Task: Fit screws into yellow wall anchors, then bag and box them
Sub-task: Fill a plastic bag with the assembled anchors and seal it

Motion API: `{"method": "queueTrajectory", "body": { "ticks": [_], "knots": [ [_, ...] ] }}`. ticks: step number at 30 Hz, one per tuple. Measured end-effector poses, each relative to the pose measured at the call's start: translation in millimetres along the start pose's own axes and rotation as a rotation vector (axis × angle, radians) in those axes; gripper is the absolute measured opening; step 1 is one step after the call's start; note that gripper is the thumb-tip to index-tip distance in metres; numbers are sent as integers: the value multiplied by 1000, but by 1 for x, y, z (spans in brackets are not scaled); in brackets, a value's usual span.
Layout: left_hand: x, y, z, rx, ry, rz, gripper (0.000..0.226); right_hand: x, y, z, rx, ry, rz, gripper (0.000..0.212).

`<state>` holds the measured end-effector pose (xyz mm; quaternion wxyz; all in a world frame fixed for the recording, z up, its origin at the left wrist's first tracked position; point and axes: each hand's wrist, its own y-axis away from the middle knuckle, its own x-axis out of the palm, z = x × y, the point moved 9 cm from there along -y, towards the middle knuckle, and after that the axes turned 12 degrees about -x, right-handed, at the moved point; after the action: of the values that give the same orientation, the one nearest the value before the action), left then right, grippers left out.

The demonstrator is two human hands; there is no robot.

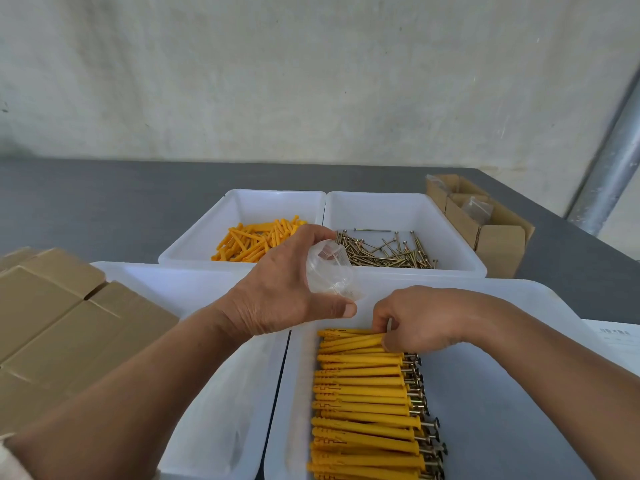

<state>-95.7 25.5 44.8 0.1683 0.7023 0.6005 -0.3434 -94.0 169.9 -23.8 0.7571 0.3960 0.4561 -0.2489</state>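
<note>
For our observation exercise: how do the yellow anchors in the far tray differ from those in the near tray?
The far-tray anchors lie in a loose, criss-crossed heap; the near-tray anchors lie side by side in a neat row. The far-tray anchors show no screws; the near-tray anchors have screw heads sticking out at their right ends. Both are yellow, in white trays.

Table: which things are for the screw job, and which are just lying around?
For the job: fitted anchors, pinched by the right hand; bag, held in the left hand; loose anchors; screws; boxes.
Just lying about: paper; pole.
</note>
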Motion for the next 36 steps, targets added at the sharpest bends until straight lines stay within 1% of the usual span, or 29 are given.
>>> {"method": "queueTrajectory", "body": {
  "ticks": [9,13,16,20,25,32,34,36],
  "knots": [
    [1,0,-1,13,1,0,88,-6,-3,2,-38,-42,-71,19],
    [1,0,-1,17,10,1,88,-2,-2,2,-38,-61,-40,19],
    [0,0,-1,17,11,0,87,0,-2,3,-41,-43,-10,24],
    [0,0,-1,19,7,-1,86,-1,-2,3,-48,-25,-21,23],
    [0,0,-1,24,3,-6,86,-9,-2,5,-72,-42,-111,13],
    [-1,0,-1,30,6,-9,86,-16,-1,7,-85,-64,-169,14],
    [-1,-1,0,29,8,-11,86,-20,0,6,-82,-104,-205,13],
    [-1,-1,0,29,6,-13,85,-22,0,4,-84,-221,-241,13]
  ]
}}
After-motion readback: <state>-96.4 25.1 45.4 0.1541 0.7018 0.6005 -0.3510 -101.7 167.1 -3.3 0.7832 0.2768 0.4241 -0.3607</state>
